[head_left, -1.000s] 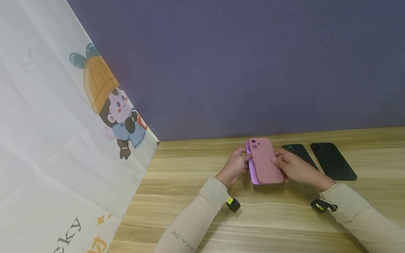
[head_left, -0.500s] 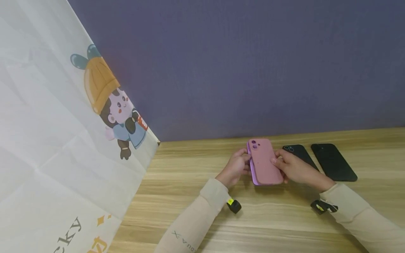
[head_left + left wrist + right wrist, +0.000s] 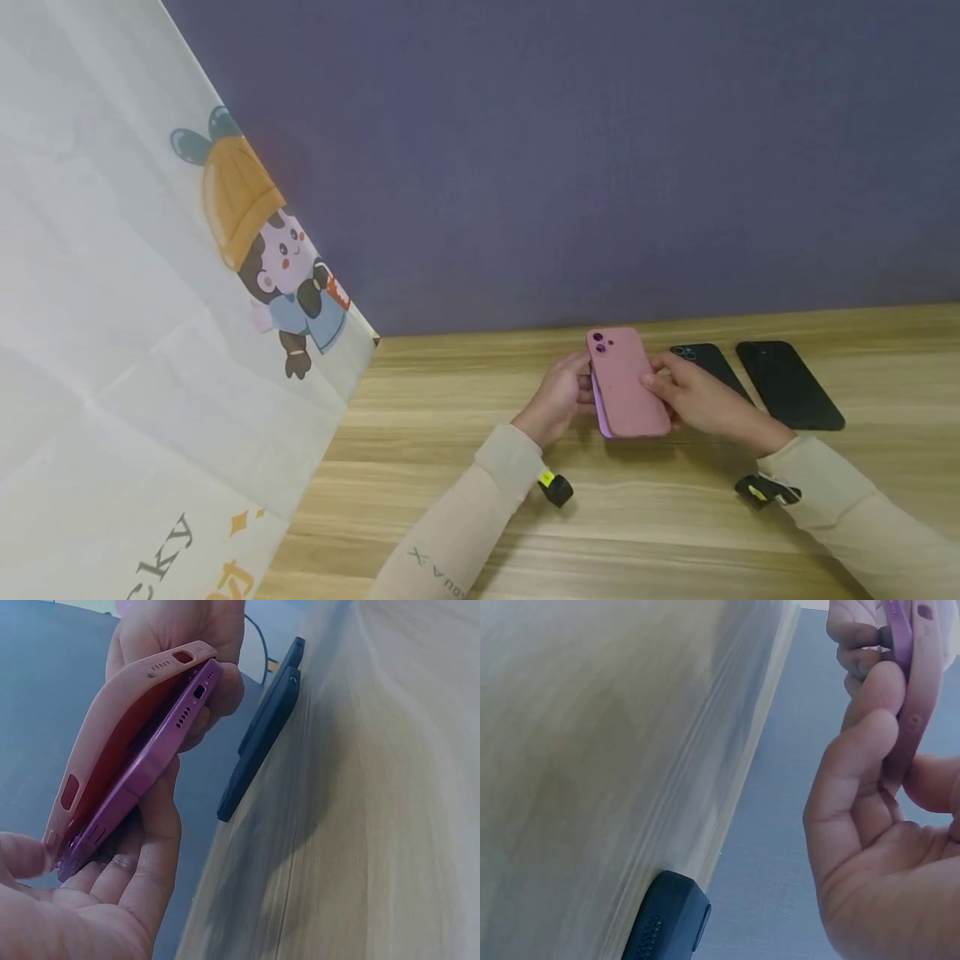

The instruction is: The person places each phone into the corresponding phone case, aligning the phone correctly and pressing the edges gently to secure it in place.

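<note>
A pink phone case (image 3: pixel 630 383) lies over the back of a purple phone (image 3: pixel 150 761), above the table. In the left wrist view the case bows away from the phone, leaving a gap at the port end, and the two meet near both side edges. My left hand (image 3: pixel 558 396) holds the left side, fingers under the phone and thumb at the case's edge. My right hand (image 3: pixel 697 396) pinches the right side, thumb on the case and fingers beneath. In the head view a thin strip of purple shows along the lower left.
Two dark phone-shaped things lie on the wooden table (image 3: pixel 450 392) to the right: a dark one with camera rings (image 3: pixel 708 360), partly behind my right hand, and a black one (image 3: pixel 791 383). A blue-grey wall (image 3: pixel 600 167) stands behind, with a printed white sheet (image 3: pixel 112 333) at left.
The pink case has shifted slightly left over the purple phone, so less purple shows along the left edge. Both hands keep their hold nearly in place.
</note>
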